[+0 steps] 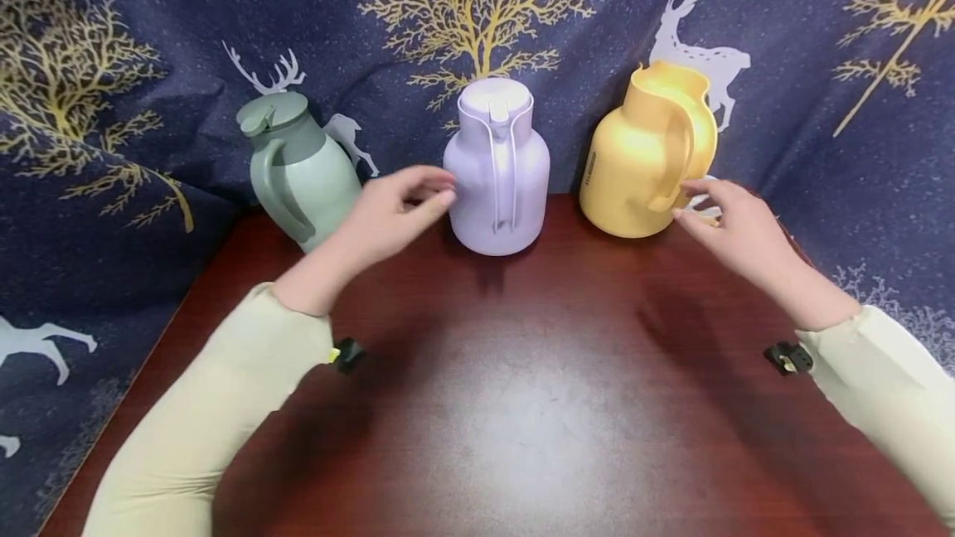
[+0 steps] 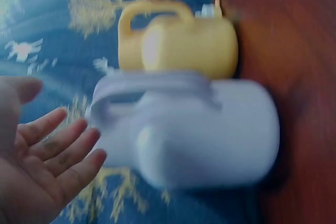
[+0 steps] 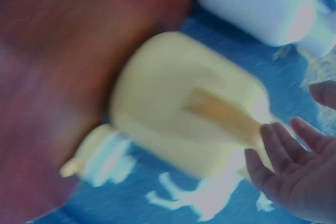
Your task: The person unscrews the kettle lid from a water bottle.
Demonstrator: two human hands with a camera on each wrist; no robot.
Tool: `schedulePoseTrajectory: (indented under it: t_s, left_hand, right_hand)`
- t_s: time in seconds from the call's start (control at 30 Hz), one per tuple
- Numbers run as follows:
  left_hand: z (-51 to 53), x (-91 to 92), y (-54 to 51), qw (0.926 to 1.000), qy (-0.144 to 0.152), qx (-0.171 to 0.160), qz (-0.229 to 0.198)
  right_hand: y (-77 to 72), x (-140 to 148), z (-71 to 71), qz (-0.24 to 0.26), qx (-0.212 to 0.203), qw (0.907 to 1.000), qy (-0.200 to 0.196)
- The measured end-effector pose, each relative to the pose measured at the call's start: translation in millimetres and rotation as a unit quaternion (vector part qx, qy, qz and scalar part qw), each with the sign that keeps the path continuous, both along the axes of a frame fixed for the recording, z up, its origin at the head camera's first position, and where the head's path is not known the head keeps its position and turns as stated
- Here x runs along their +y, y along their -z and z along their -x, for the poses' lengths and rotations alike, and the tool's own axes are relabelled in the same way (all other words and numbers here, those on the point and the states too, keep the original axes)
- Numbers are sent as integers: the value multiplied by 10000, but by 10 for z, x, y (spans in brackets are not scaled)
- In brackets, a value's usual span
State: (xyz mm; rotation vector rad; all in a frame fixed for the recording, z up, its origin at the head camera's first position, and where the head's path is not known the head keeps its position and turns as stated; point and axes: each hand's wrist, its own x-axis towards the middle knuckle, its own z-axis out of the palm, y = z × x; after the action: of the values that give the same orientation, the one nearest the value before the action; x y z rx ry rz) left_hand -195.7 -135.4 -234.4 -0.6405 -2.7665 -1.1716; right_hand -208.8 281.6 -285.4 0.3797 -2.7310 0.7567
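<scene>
A lavender thermos jug (image 1: 497,189), its lid on and handle facing me, stands at the table's back edge. My left hand (image 1: 406,201) hovers at its left side, fingers loosely bent and holding nothing; in the left wrist view its fingers (image 2: 68,156) are spread apart from the jug. To the right, a yellow thermos jug (image 1: 634,160) stands with its top uncovered. Near its handle is my right hand (image 1: 731,226), holding nothing, fingers slightly bent; whether they touch the handle is unclear. The yellow jug's lid (image 3: 102,153), with a white underside part, lies beside it, partly hidden in the head view.
A green thermos jug (image 1: 317,176) with its lid on stands at the back left, partly behind my left arm. The dark red table (image 1: 522,404) is glossy. Behind it hangs a blue cloth (image 1: 418,7) with trees and deer. Small black devices (image 1: 788,358) sit at both cuffs.
</scene>
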Motion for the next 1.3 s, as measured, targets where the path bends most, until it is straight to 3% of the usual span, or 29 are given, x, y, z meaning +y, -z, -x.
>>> schedulePoseTrajectory:
  t_s: [0.1,0.3,0.57,0.8,0.9,1.03,1.2,1.3]
  left_hand:
    - [26,-177,-126,9995,-303,56,-81]
    - [169,-344,-277,9970,-751,-133,101]
    - [511,-360,-222,9956,-731,-503,310]
    - [763,-275,-202,9925,-729,-841,497]
    - [878,-226,-146,9912,-792,-954,455]
    - [999,-156,9,9904,-712,-1135,330]
    - [1082,-24,204,9903,-688,-1051,589]
    - [1112,71,282,9909,-693,-889,741]
  right_hand:
    - [-182,-169,34,213,94,9997,-107]
    - [-507,-448,240,507,-375,9971,-417]
    - [-751,-698,512,611,-659,9914,-954]
    - [-910,-889,682,674,-1360,9848,-848]
    - [-873,-969,763,855,-1551,9793,-982]
    - [-665,-1104,892,985,-1684,9722,-1292]
    - [-385,-1323,1005,1027,-2128,9622,-1353]
    - [-272,-1437,1047,946,-2141,9641,-1256]
